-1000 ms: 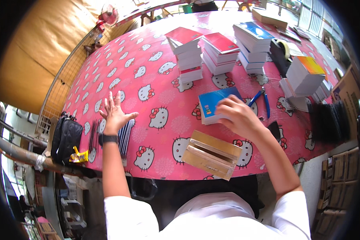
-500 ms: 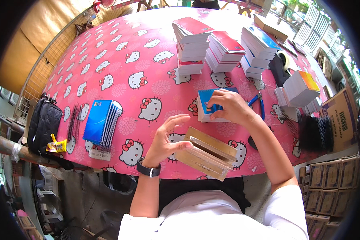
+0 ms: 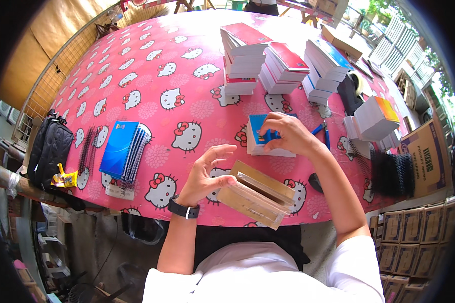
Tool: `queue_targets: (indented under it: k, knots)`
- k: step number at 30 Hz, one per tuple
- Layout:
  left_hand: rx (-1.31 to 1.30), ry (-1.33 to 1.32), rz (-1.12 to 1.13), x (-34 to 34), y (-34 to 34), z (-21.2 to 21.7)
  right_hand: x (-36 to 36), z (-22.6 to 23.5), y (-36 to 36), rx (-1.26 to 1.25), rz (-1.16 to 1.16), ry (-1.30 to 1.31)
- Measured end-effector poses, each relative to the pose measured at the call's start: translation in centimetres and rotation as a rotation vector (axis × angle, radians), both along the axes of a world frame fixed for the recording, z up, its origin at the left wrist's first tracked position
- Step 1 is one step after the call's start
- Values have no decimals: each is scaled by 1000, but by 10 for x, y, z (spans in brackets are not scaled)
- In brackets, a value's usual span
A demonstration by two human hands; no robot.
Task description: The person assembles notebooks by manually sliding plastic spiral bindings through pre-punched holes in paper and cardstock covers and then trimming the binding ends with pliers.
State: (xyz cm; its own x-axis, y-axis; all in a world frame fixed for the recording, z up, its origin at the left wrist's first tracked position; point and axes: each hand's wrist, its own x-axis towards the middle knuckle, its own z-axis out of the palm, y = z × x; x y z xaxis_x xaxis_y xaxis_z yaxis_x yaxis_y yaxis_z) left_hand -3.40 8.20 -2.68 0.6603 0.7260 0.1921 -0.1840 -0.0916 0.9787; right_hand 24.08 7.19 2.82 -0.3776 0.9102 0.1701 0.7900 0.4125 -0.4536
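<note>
My left hand (image 3: pixel 205 177), with a dark watch on its wrist, has its fingers spread and holds nothing. Its thumb reaches over the near-left corner of a brown, slotted block (image 3: pixel 255 194) that looks like wood or cardboard; I cannot tell whether they touch. My right hand (image 3: pixel 290 134) is bent over a small stack of blue-covered notepads (image 3: pixel 258 146) just beyond the block. Its thumb and fingers close on the top blue pad, and the fingers partly hide the cover. Blue-handled pliers (image 3: pixel 321 129) lie to the right of that stack, partly behind my right forearm.
Tall stacks of red pads (image 3: pixel 242 60) and blue pads (image 3: pixel 323 70) stand at the back. At the right are a yellow-topped stack (image 3: pixel 376 118), black spiral wires (image 3: pixel 394 169) and a carton (image 3: pixel 427 159). Spiral-bound blue notebooks (image 3: pixel 121 151) and a black bag (image 3: pixel 50 149) lie left.
The view has shifted slightly. My right thumb and fingers have drawn a little closer together over the blue pads. My left hand keeps nearly the same pose beside the brown block.
</note>
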Motion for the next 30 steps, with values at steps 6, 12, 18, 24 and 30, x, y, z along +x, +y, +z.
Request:
queue_targets:
  k: [6, 12, 18, 24, 30]
  knots:
    - [-26, -28, -16, -1, 2, -2, 1, 1, -1, -38, 5, 59]
    - [229, 164, 219, 10, 5, 23, 30, 15, -23, 28, -195, 373]
    - [891, 258, 121, 89, 26, 64, 54, -17, -87, 33, -827, 513]
    - [1137, 770, -183, 159, 46, 62, 38, -41, -113, 52, -841, 562]
    - [1024, 771, -208, 163, 54, 59, 37, -46, -115, 16, -789, 573]
